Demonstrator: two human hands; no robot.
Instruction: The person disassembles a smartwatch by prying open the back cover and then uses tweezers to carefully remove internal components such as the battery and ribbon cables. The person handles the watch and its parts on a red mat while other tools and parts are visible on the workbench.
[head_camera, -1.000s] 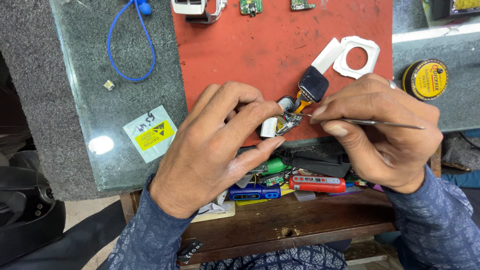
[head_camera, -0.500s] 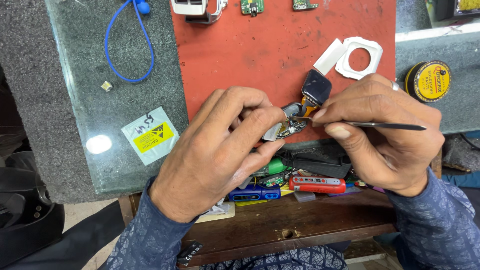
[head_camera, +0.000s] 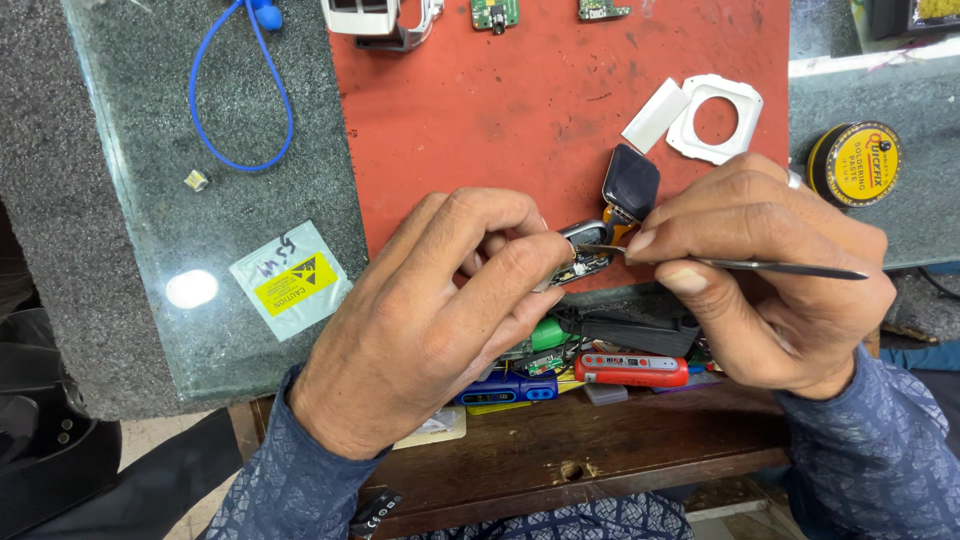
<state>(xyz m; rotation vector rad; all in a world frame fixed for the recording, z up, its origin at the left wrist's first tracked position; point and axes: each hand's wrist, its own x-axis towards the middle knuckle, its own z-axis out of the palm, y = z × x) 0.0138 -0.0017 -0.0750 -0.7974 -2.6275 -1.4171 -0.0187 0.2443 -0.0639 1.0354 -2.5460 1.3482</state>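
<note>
We had the left hand (head_camera: 420, 330) curled over a small opened gadget (head_camera: 585, 258), its fingers clamped on the silver casing so it sat steady at the near edge of the red mat (head_camera: 520, 120). The right hand (head_camera: 770, 285) pinched a thin metal probe (head_camera: 760, 266) like a pen, fingers closed on the shaft, its tip laid into the gadget's open side for fine control. A black screen piece (head_camera: 631, 182) hung off the gadget on an orange ribbon, tipped away to bare the insides.

We counted two white parts beyond it: one flat bar (head_camera: 655, 115) and one square frame (head_camera: 715, 117), parked out of the way. One yellow round tin (head_camera: 853, 163) stood to the right on the bench (head_camera: 150, 230), one blue cable loop (head_camera: 240, 90) far left, one yellow warning sticker (head_camera: 292, 281) near it.
</note>
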